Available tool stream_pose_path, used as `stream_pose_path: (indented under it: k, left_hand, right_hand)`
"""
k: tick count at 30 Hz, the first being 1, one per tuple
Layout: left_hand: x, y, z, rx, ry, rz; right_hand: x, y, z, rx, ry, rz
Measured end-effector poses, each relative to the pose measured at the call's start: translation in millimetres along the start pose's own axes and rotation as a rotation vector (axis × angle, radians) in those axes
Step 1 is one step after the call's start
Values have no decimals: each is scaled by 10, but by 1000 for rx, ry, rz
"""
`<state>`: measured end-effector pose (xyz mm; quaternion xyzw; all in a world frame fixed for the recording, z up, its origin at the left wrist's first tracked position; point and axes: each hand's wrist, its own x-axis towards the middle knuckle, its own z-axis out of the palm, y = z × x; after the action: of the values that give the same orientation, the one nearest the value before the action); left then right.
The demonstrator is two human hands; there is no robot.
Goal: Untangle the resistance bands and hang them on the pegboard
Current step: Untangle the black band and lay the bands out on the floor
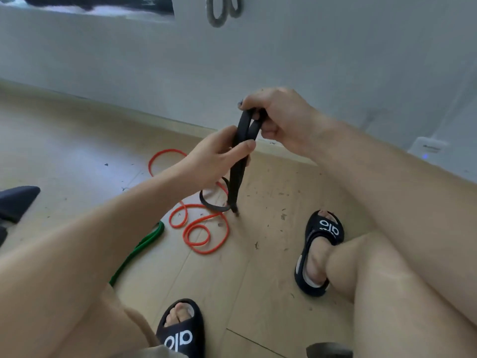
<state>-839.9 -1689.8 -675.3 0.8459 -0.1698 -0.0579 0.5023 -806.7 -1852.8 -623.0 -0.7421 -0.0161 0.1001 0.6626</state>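
Note:
A black resistance band hangs doubled from my two hands down to the wooden floor, where its lower loop curls. My right hand grips the band's top fold. My left hand pinches the strands a little lower, thumb across them. An orange band lies in coils on the floor under the black one, and the two overlap near the black loop. A green band lies to the left, partly hidden by my left arm. A grey band hangs on the white wall at the top.
My feet in black slides rest on the floor, right and bottom centre. A white wall with a skirting board runs behind. A dark object sits at the left edge, and a white device at the right wall.

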Motion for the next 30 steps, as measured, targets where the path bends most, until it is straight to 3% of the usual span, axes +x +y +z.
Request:
stream_pose_path:
  k: [8,15,19,22,26,30]
  left_hand:
    - [59,13,16,153,-61,12]
    - [81,-40,-80,130,-84,-26]
    - [73,-37,-144,222,-86,-19]
    - [59,-69,-169,272,-78,-22]
    - [61,-83,-148,337,-75,-8]
    - [66,-71,-133,291,-34,-34]
  right_hand:
    - [11,103,-184,-81,-79,21]
    - [55,177,-227,-182,-191,25]
    - [54,208,-207,-350,-209,19]
    - [45,199,-139,-610,-133,-85]
    - [-8,96,56,-739,-7,-368]
    - [-34,95,323,-888,-122,-516]
